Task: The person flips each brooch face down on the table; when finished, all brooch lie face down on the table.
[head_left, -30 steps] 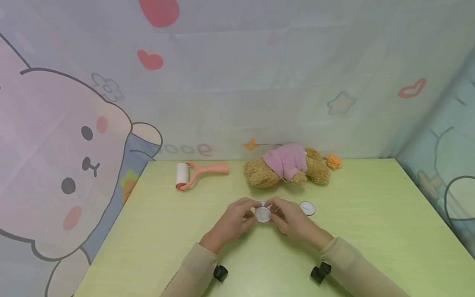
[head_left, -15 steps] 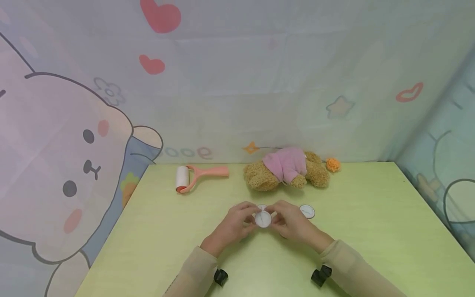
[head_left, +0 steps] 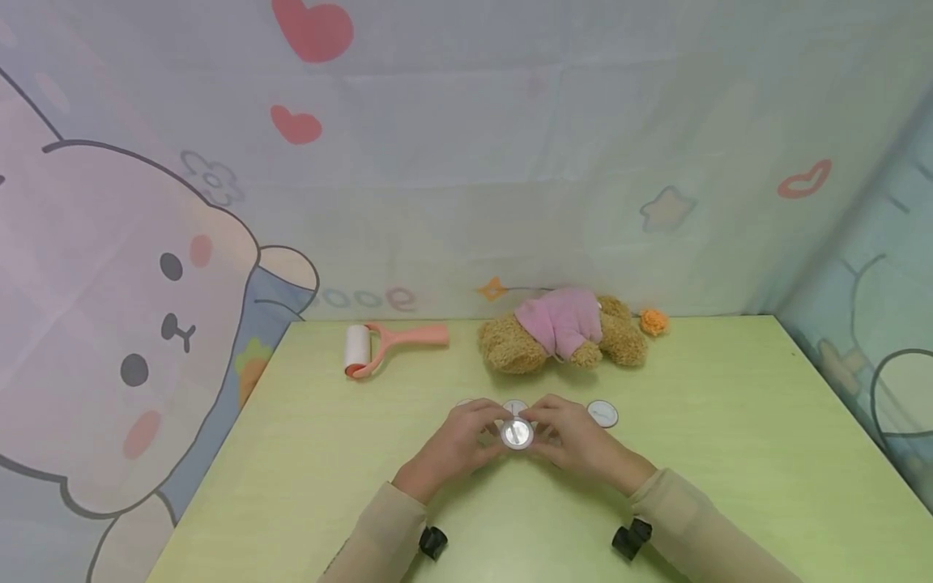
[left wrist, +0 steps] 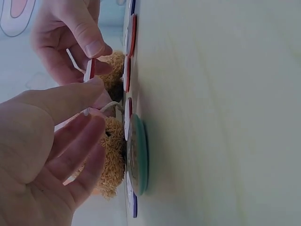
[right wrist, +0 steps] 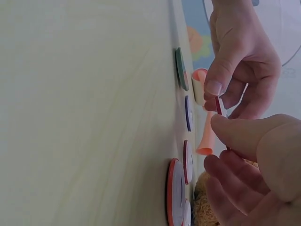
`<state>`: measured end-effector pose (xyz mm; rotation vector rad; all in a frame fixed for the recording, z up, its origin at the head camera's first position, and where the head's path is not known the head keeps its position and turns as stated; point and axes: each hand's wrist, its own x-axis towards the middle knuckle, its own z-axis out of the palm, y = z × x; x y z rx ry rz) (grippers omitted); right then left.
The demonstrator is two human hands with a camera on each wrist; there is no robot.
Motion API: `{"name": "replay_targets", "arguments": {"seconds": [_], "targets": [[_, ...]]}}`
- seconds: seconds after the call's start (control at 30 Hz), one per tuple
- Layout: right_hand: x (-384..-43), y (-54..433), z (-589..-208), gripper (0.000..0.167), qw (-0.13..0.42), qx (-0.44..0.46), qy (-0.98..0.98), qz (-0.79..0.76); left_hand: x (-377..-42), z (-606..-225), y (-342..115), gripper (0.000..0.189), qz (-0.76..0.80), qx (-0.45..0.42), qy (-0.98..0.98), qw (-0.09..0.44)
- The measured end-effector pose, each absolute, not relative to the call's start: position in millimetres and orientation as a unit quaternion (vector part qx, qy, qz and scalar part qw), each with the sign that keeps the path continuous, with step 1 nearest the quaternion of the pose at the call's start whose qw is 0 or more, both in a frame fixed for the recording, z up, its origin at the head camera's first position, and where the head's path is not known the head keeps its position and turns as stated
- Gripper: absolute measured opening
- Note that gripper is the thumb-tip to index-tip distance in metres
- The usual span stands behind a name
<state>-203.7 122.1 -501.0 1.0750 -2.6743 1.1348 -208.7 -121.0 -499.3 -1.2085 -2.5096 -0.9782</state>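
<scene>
My left hand (head_left: 466, 437) and right hand (head_left: 572, 433) pinch one small round disc (head_left: 517, 434) from opposite sides, thumb and fingers at its rim. A bright glare lies on its white face. Seen edge-on in the right wrist view, the disc (right wrist: 221, 107) has a red rim and is clear of the table. Behind it lies another white disc (head_left: 514, 407), partly covered by the fingers. To the right is a disc (head_left: 602, 414) with a thin line on its face. A green-edged disc (left wrist: 143, 155) lies near my left hand. What the faces show is too small to tell.
A lint roller (head_left: 397, 344) with a pink handle lies at the back left of the table (head_left: 306, 486). A teddy bear (head_left: 561, 328) in a pink top lies at the back, beside an orange pompom-like thing (head_left: 654, 322). A printed cloth (head_left: 437, 162) hangs behind.
The held disc has come slightly nearer, and its face now catches bright light. Both hands keep their grip and have hardly moved.
</scene>
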Motion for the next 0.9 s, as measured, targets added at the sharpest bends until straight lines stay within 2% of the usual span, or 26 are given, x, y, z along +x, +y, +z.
{"name": "replay_targets", "arguments": {"seconds": [0.17, 0.6, 0.9], "targets": [[-205.8, 122.9, -501.5, 0.034, 0.039, 0.353, -0.877, 0.324, -207.9, -497.7, -120.7, 0.035, -0.296, -0.400, -0.863, 0.092], [-206.5, 123.7, -505.2, 0.027, 0.043, 0.366, -0.878, 0.305, -206.9, -499.2, -119.2, 0.033, -0.270, -0.369, -0.889, 0.028], [-208.2, 120.7, -505.4, 0.025, 0.011, 0.366, -0.882, 0.297, -207.1, -498.9, -116.5, 0.034, -0.240, -0.345, -0.907, -0.002]]}}
